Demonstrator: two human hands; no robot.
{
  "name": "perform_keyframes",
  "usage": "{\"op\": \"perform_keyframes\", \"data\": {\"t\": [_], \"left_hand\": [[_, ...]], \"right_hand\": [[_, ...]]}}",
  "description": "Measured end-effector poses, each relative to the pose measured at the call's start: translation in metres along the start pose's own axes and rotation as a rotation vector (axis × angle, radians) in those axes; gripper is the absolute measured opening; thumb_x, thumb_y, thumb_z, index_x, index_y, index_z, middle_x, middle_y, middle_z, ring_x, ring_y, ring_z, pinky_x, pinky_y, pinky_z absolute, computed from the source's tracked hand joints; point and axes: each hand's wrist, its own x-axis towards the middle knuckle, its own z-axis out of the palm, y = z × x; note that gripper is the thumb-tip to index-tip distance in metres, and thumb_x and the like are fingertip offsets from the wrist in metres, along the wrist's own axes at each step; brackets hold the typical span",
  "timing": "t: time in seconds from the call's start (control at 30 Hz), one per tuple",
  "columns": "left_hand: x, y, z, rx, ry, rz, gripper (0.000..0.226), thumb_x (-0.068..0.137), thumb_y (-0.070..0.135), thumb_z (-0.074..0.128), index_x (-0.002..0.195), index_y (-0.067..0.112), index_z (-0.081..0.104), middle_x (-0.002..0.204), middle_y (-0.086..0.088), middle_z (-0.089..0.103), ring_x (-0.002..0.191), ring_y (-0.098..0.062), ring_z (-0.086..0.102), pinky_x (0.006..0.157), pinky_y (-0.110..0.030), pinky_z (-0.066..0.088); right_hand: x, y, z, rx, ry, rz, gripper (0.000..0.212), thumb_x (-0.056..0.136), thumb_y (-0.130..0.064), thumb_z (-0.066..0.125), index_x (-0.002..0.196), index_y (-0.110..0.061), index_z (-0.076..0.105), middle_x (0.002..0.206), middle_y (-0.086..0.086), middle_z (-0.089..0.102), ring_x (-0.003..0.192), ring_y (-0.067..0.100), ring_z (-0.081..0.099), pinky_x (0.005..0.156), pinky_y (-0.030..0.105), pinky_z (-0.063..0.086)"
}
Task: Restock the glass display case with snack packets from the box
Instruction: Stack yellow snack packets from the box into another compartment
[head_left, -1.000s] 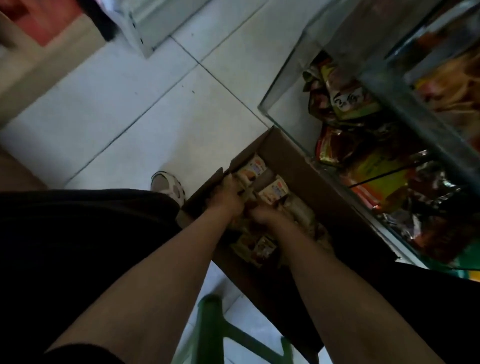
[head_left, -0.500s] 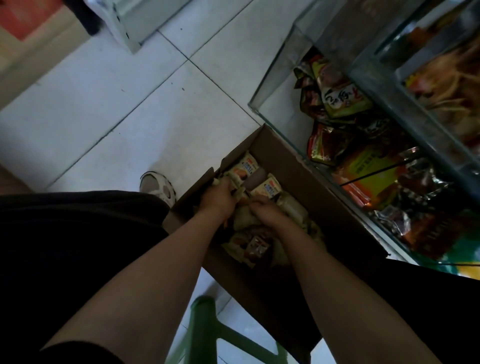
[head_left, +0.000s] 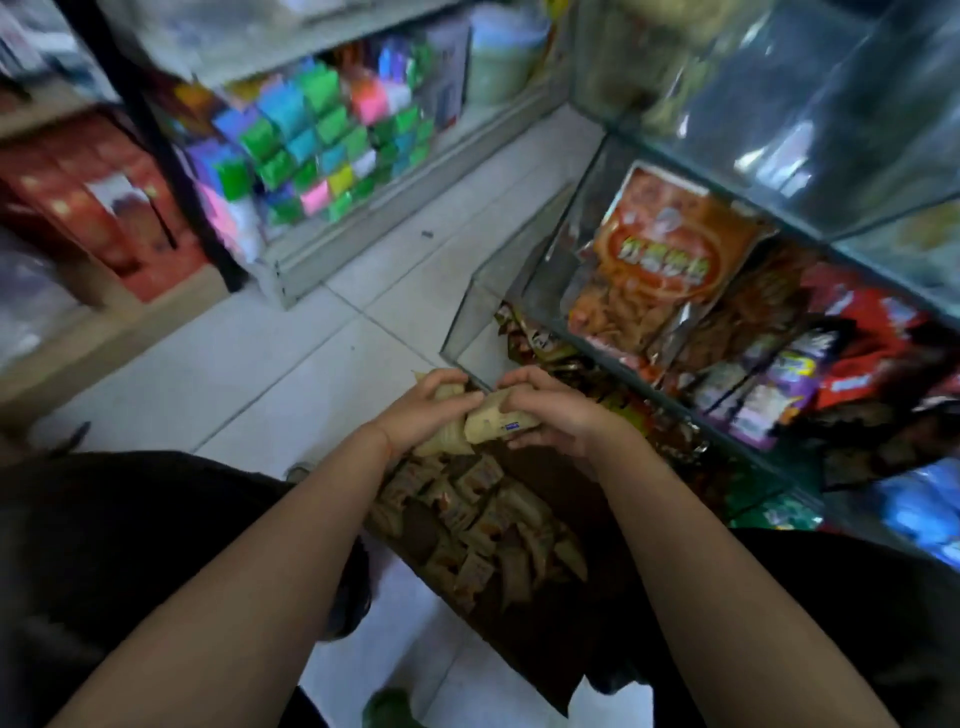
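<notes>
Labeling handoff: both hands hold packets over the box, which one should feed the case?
Right, probably. The right hand sits nearest the case opening, gripping the packets; the left hand is farther.

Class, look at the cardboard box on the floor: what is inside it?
The cardboard box holds many small tan snack packets in a loose heap. The forearms and the lifted bundle in both hands cover part of it; its bottom is hidden.

Both bare forearms extended forward and converging above the cardboard box (head_left: 524, 639). Left hand (head_left: 423, 410) raised over the box's far end, fingers curled round a bunch of tan snack packets (head_left: 480, 423). Right hand (head_left: 558, 410) level with it, just beside, fingers curled over the same bunch from the opposite side, thumb beneath. Wrists straight, knuckles uppermost.
</notes>
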Motion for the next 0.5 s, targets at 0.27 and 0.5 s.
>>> {"op": "perform_keyframes", "data": {"t": [0.27, 0.5], "left_hand": [[-0.11, 0.143, -0.008, 0.264, -0.017, 0.333, 0.063, 0.068, 0.034, 0.088, 0.121, 0.032, 0.054, 0.115, 0.006, 0.054, 0.1, -0.008, 0.054, 0.077, -0.019, 0.048], [-0.156, 0.254, -0.006, -0.044, 0.102, 0.549, 0.044, 0.066, 0.056, 0.072, 0.102, 0.032, 0.068, 0.109, -0.004, 0.069, 0.098, -0.022, 0.064, 0.086, -0.037, 0.049]], "right_hand": [[-0.137, -0.124, 0.002, 0.129, 0.063, -0.235, 0.018, 0.092, -0.017, 0.056, 0.11, -0.011, 0.054, 0.08, 0.014, 0.062, 0.054, 0.023, 0.061, 0.05, 0.029, 0.055], [-0.248, -0.216, -0.016, 0.135, 0.111, -0.502, 0.018, 0.092, -0.036, 0.058, 0.099, -0.019, 0.055, 0.062, 0.0, 0.054, 0.04, 0.012, 0.046, 0.042, 0.02, 0.039]]}}
